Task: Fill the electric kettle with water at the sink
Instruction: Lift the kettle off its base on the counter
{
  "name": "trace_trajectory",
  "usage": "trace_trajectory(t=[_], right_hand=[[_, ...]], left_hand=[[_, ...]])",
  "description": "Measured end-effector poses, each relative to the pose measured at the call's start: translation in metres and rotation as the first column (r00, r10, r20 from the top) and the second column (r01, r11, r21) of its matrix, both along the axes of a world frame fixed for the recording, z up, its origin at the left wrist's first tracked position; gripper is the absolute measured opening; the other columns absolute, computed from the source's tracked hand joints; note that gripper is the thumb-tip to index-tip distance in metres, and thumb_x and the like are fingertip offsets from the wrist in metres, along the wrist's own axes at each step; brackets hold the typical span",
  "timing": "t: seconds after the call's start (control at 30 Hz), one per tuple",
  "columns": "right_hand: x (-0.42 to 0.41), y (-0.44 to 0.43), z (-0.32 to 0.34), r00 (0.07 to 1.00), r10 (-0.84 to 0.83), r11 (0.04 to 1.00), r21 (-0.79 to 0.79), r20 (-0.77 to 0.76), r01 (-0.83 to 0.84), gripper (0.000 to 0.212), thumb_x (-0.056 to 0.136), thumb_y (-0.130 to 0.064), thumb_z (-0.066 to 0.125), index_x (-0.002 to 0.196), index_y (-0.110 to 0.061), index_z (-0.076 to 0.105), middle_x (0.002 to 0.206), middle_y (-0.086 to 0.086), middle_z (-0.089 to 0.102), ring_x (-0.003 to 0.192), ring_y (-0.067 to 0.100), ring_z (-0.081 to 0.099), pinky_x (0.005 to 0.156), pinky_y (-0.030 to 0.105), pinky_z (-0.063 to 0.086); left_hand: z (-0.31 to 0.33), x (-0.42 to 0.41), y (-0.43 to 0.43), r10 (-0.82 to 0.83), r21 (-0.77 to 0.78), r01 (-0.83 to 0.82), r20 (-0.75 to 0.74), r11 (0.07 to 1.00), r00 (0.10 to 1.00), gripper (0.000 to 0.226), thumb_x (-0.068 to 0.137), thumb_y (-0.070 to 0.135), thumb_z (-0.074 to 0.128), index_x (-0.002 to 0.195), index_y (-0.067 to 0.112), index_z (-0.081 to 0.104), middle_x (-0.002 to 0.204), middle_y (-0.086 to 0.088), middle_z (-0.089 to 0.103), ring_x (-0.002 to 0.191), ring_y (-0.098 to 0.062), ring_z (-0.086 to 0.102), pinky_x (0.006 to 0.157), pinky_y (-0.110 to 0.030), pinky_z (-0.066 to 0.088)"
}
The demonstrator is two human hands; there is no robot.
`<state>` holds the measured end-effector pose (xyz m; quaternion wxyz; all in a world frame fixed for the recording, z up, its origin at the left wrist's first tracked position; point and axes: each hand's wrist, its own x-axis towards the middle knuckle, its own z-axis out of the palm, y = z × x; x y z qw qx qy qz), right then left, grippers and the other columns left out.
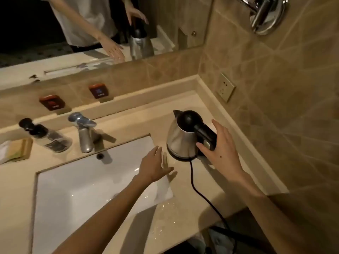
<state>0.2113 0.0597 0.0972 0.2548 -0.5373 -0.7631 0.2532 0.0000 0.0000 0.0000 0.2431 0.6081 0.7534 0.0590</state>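
Note:
A steel electric kettle [178, 138] with a black lid and handle stands on its base on the beige counter, right of the white sink [88, 182]. My right hand [222, 151] is at the black handle, thumb under it and fingers spread beside it, not closed around it. My left hand [156, 165] hovers flat with fingers apart over the sink's right rim, just left of the kettle's base and holding nothing. The chrome faucet [84, 132] stands behind the sink, its lever on top. No water runs.
A black power cord [192, 182] trails from the kettle base over the counter's front edge. Dark-capped clear bottles [45, 136] and a folded cloth on a tray [14, 149] sit at the left. A wall socket [225, 88] is behind the kettle. A mirror [91, 30] spans the back wall.

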Motion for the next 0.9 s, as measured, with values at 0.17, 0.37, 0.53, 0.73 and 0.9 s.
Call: trace_trajectory(t=[0.17, 0.37, 0.53, 0.73, 0.9], right_hand=[[0.001, 0.021, -0.027, 0.976, -0.172, 0.945, -0.304, -0.137, 0.123, 0.024, 0.083, -0.021, 0.071, 0.1, -0.01, 0.058, 0.087, 0.003, 0.066, 0.084, 0.022, 0.065, 0.059, 0.018, 0.046], [0.002, 0.035, -0.042, 0.949, -0.212, 0.908, -0.406, -0.234, 0.103, 0.016, 0.079, -0.014, 0.069, 0.095, -0.011, 0.069, 0.085, 0.008, 0.071, 0.081, 0.021, 0.067, 0.07, 0.029, 0.056], [0.002, 0.029, -0.042, 0.923, -0.164, 0.938, -0.345, -0.348, 0.036, 0.02, 0.077, -0.011, 0.064, 0.066, -0.025, 0.056, 0.059, -0.005, 0.054, 0.053, 0.004, 0.053, 0.048, 0.011, 0.045], [-0.006, 0.033, -0.024, 0.911, -0.132, 0.965, -0.261, -0.391, 0.028, 0.018, 0.07, -0.016, 0.061, 0.059, -0.024, 0.049, 0.05, -0.011, 0.048, 0.048, 0.006, 0.044, 0.044, 0.012, 0.039], [-0.013, 0.039, -0.009, 0.916, -0.074, 0.969, -0.246, -0.395, -0.028, 0.018, 0.075, -0.014, 0.064, 0.067, -0.028, 0.057, 0.059, -0.006, 0.056, 0.057, 0.013, 0.056, 0.052, 0.02, 0.051]], left_hand=[[-0.02, 0.03, 0.024, 0.12, 0.128, -0.142, 0.167, 0.982, 0.979, 0.082, 0.063, 0.042, 0.082, 0.129, 0.013, 0.041, 0.128, -0.008, 0.052, 0.117, -0.025, 0.049, 0.095, -0.034, 0.043], [-0.039, 0.053, 0.032, 0.312, 0.224, -0.392, 0.322, 0.892, 0.894, 0.065, 0.062, 0.041, 0.084, 0.11, 0.015, 0.048, 0.104, -0.001, 0.056, 0.087, -0.009, 0.046, 0.074, -0.021, 0.038], [-0.041, 0.066, 0.033, 0.412, 0.226, -0.494, 0.329, 0.839, 0.85, 0.062, 0.064, 0.046, 0.081, 0.108, 0.019, 0.047, 0.101, 0.002, 0.054, 0.089, -0.014, 0.05, 0.083, -0.031, 0.048], [-0.041, 0.067, 0.036, 0.441, 0.202, -0.513, 0.312, 0.834, 0.841, 0.064, 0.065, 0.046, 0.081, 0.111, 0.018, 0.046, 0.108, 0.0, 0.054, 0.096, -0.016, 0.05, 0.093, -0.037, 0.046], [-0.041, 0.061, 0.035, 0.413, 0.164, -0.481, 0.325, 0.861, 0.851, 0.059, 0.066, 0.04, 0.081, 0.108, 0.016, 0.047, 0.103, 0.001, 0.054, 0.094, -0.018, 0.053, 0.086, -0.032, 0.049]])
